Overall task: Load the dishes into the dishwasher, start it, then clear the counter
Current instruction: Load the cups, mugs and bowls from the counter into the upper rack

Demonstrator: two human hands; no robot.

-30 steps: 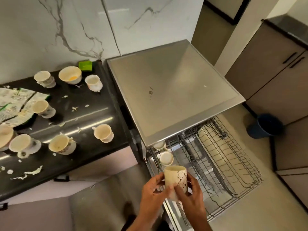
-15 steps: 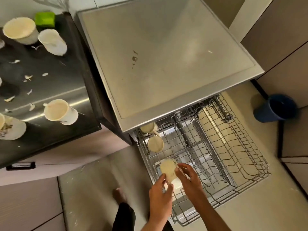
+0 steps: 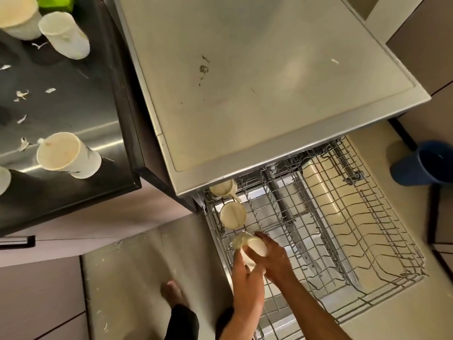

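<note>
A cream cup [image 3: 248, 244] lies tipped on its side at the left edge of the pulled-out wire rack [image 3: 382, 253] of the dishwasher [image 3: 245, 82]. My left hand [image 3: 246, 278] grips it from below and my right hand [image 3: 272, 257] holds it from the right. Two more cream cups [image 3: 232, 214] [image 3: 223, 188] sit in the rack's left row just behind it. Cups [image 3: 67, 155] [image 3: 64, 35] and a bowl [image 3: 18, 18] stand on the black counter [image 3: 61, 106] at the left.
White scraps litter the counter. A green sponge [image 3: 55, 2] lies at its back edge. A dark blue bin [image 3: 424, 163] stands on the floor to the right of the rack. My bare foot [image 3: 172, 292] is on the floor beside the rack.
Both hands have lowered the cup from above the rack down into its left row, tipping it over. The view has moved closer and downward.
</note>
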